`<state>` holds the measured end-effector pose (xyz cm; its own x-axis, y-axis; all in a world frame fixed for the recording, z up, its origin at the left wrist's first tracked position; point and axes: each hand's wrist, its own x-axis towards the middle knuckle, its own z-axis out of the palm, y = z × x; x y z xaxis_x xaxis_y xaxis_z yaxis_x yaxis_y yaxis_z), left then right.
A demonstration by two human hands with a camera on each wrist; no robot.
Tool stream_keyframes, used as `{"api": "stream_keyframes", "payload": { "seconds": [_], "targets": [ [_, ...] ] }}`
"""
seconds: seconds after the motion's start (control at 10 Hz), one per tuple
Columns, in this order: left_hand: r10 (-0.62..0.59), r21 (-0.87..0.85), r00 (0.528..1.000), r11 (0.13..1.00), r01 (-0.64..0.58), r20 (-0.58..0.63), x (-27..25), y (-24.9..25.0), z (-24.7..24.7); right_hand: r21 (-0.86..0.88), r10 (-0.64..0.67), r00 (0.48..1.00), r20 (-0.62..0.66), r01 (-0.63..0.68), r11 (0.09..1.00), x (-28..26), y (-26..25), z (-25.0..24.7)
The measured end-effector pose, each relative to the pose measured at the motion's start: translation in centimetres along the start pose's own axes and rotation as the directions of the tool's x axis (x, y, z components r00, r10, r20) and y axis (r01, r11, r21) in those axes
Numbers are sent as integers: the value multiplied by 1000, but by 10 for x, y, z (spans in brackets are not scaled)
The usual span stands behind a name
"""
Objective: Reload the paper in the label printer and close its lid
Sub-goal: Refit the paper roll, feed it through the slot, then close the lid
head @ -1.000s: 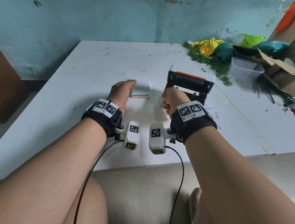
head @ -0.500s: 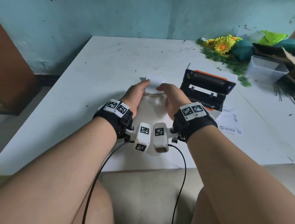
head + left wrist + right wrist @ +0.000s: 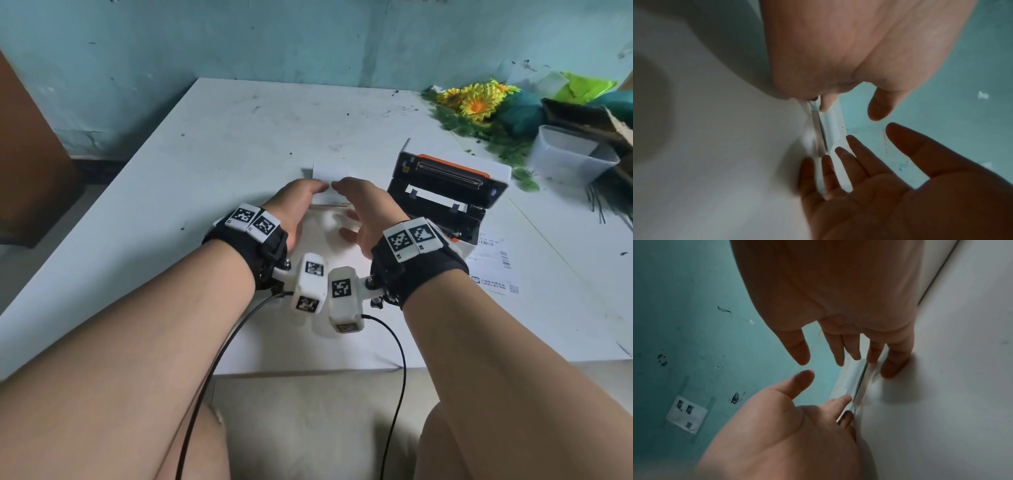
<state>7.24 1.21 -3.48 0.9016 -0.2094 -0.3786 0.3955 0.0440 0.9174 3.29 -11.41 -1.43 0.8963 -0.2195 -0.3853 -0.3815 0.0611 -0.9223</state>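
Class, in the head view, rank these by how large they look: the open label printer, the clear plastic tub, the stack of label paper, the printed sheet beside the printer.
1. label printer
2. clear plastic tub
3. printed sheet, though part of it lies under the printer
4. stack of label paper, mostly hidden by both hands, so its rank is unsure

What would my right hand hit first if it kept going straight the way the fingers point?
Most likely the paper stack: your right hand's fingertips are already at its edge, opposite the left hand. Contact is unclear.
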Motion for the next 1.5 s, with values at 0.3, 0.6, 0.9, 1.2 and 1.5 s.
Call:
{"api": "stream_keyframes", "payload": {
  "seconds": [0.3, 0.6, 0.9, 1.2, 1.5],
  "targets": [
    [-95, 92, 992, 990, 103, -86, 15, 32, -10, 107, 118, 983, 138, -134, 985, 3, -5, -15],
    [-103, 452, 988, 880, 146, -119, 30, 38, -7, 288, 106, 960, 260, -182, 940, -2, -3, -38],
    [180, 552, 981, 826, -114, -66, 35, 68, 8, 241, 112, 984, 139, -144, 960, 12, -13, -31],
    [270, 905, 958, 379, -195, 93, 41, 47, 10, 223, 191, 965, 181, -230, 947, 16, -22, -41],
    [309, 920, 943, 321, -226, 124, 48, 50, 7, 271, 189, 973, 132, -219, 937, 25, -21, -43]
  ]
}}
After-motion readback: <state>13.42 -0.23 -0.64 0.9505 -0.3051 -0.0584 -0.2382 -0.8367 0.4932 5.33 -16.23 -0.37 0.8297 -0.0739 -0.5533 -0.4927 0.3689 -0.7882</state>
